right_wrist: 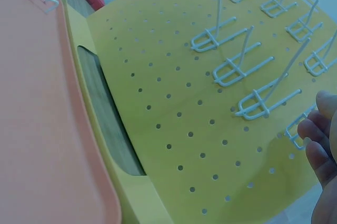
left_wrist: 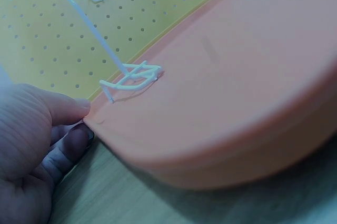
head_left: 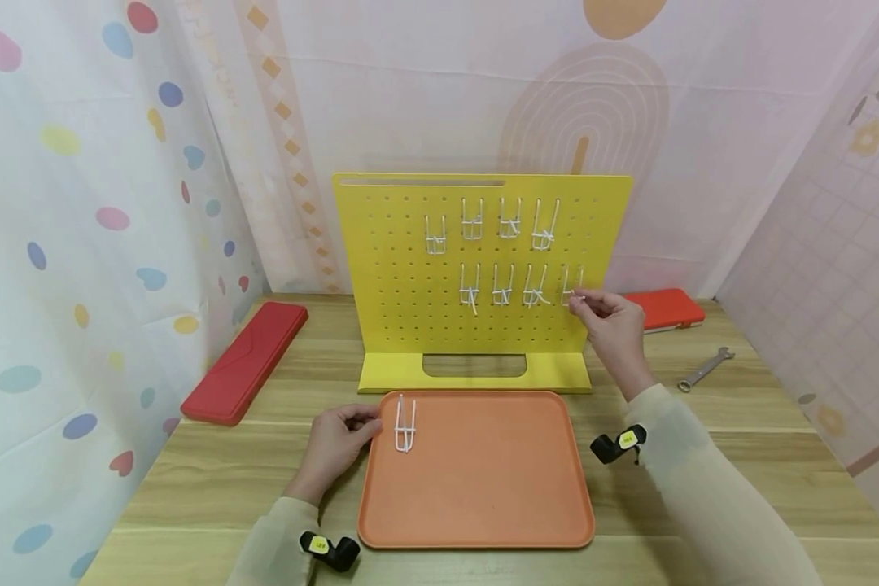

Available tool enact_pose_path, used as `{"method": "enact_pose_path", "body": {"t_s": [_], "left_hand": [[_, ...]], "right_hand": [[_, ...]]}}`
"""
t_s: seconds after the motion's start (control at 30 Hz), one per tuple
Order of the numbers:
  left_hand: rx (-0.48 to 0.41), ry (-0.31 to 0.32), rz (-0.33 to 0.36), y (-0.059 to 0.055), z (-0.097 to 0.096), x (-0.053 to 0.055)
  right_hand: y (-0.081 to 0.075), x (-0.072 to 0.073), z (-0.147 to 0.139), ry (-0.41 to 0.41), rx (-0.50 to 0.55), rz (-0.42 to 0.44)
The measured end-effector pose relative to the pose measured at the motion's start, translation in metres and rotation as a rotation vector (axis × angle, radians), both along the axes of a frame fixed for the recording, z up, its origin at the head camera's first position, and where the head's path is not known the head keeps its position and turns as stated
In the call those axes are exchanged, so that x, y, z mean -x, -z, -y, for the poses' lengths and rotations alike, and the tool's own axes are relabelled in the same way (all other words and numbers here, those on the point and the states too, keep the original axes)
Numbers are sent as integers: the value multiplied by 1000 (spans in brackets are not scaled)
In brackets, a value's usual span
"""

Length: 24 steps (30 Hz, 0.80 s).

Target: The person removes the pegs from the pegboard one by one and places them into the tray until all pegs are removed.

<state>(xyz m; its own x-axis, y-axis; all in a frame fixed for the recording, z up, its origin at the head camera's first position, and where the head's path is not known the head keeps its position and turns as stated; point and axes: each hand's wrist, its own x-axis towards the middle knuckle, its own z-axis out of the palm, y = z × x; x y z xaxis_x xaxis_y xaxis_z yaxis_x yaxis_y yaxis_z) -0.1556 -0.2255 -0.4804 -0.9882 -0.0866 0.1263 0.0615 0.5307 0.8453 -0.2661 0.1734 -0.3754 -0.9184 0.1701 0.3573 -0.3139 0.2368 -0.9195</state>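
Observation:
A yellow pegboard (head_left: pixel 391 313) stands upright with several white wire hooks hanging on it in two rows. At the right end of the lower row, my right hand (head_left: pixel 615 325) pinches a white wire hook (right_wrist: pixel 293 129) that lies against the board, partly hidden by the fingers. My left hand (head_left: pixel 337 446) grips the rim of the orange tray (head_left: pixel 483 476) at its far left corner, thumb on top and fingers under the edge in the left wrist view. One more wire hook (left_wrist: pixel 134 79) lies on the tray close to the left hand.
On the wooden table, a red case (head_left: pixel 245 362) lies at the left and an orange-red case (head_left: pixel 662 309) behind the pegboard at the right. A wrench (head_left: pixel 706 369) lies to the right of my right hand. Patterned curtains (head_left: pixel 425 98) surround the table.

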Motion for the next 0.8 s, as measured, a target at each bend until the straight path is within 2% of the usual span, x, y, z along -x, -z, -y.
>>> {"method": "enact_pose_path", "body": {"t_s": [0.13, 0.33, 0.53, 0.8], "left_hand": [[2, -2, 5, 1, 0, 0], [10, -6, 10, 2, 1, 0], [17, -8, 9, 1, 0, 1], [25, -10, 7, 1, 0, 1]], "right_hand": [[3, -2, 2, 6, 7, -23], [8, -7, 5, 62, -80, -60], [16, -12, 5, 84, -155, -142], [27, -18, 3, 65, -174, -90]]}}
